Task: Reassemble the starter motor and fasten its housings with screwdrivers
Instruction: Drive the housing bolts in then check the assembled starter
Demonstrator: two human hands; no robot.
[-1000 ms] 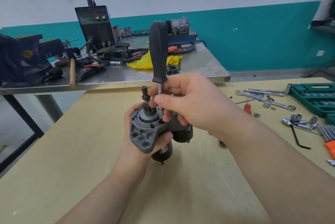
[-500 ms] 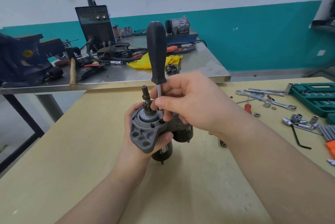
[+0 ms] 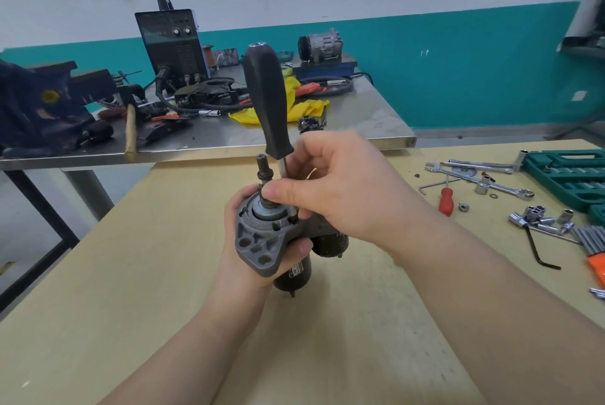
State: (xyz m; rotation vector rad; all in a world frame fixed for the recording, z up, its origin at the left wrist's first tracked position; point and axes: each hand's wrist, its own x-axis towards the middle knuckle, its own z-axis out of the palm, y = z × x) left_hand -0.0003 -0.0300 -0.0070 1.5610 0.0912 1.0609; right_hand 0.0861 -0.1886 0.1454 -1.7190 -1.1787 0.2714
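Note:
The starter motor [image 3: 262,241] stands upright on the wooden table [image 3: 131,290], its grey flange housing facing me and its shaft pointing up. My left hand [image 3: 242,260] wraps the motor body from behind and below. A black-handled screwdriver [image 3: 265,100] stands nearly upright with its tip down at the housing's right side. My right hand [image 3: 330,185] pinches the screwdriver's metal shank just under the handle, fingers covering the tip and the screw.
Wrenches, sockets, a red-handled screwdriver [image 3: 446,201] and a hex key [image 3: 537,247] lie at the right, beside a green tool case [image 3: 569,175]. Behind stands a steel bench [image 3: 376,123] with a vise, a welder, a hammer and a yellow cloth.
The screwdriver handle has tilted slightly to the left, and my right fingers have shifted around its shank. The motor and my left hand have stayed in place.

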